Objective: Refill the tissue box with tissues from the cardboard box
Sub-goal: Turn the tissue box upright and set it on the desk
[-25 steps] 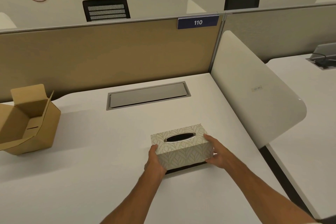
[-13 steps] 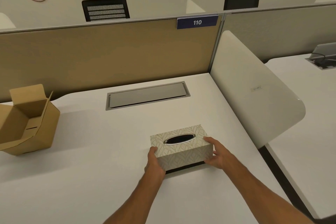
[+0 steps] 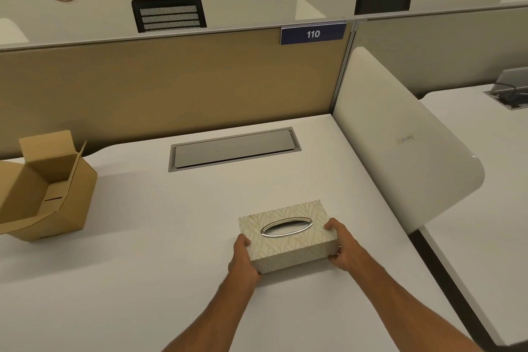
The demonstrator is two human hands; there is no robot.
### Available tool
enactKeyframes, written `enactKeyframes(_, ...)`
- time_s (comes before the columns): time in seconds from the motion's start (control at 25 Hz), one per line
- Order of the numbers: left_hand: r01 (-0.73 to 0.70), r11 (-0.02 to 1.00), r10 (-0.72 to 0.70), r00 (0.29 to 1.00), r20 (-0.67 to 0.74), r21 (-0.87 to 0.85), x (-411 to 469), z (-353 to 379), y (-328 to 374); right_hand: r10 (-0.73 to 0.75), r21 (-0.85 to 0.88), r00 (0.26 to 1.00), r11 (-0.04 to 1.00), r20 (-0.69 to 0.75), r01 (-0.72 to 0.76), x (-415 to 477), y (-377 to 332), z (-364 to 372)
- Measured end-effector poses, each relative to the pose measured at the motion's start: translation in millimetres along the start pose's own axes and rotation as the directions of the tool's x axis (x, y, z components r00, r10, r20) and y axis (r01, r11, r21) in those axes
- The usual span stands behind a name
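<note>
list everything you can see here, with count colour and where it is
tissue box: 1, cream leaf pattern with silver oval slot, near middle of desk
cardboard box: 1, brown, flaps open, left edge of desk
desk: 1, white, foreground
cable hatch: 1, grey, shut, back of desk
partition: 1, tan, behind desk
sign: 1, blue, reads 110, top of partition
side divider: 1, white, right of desk
chairs: 2, black, beyond partition
left hand: 1, on tissue box's left end
right hand: 1, on its right end
</note>
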State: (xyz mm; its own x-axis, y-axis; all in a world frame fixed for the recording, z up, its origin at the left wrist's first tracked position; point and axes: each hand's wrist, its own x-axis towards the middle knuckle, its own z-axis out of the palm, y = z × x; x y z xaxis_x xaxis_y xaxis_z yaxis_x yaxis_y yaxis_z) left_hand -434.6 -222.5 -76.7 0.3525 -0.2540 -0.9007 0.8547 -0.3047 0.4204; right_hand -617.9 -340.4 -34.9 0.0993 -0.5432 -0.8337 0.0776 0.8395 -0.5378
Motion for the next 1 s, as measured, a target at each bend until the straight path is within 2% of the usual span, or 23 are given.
enactKeyframes(0.2,-0.004,1.0,0.005,1.0,-0.027,0.02,-12.0,2.5,0.0,-0.058,-0.182,0.994,0.983,-0.09,0.041,16.4,7.8,-3.7)
enactKeyframes(0.36,-0.022,0.999,0.024,0.997,-0.078,0.029,-23.9,3.4,-1.4,-0.083,-0.21,0.99,0.976,-0.111,0.059,28.8,14.4,-8.7)
enactKeyframes(0.56,-0.032,0.999,0.034,0.996,-0.082,0.023,-37.1,4.7,-1.1,-0.126,-0.328,0.986,0.941,-0.111,0.083,39.3,20.4,-12.7)
enactKeyframes(1.0,-0.073,0.989,0.083,0.994,-0.075,0.127,-41.5,3.1,0.0,-0.152,-0.402,0.983,0.91,-0.1,0.1,49.3,23.4,-13.4)
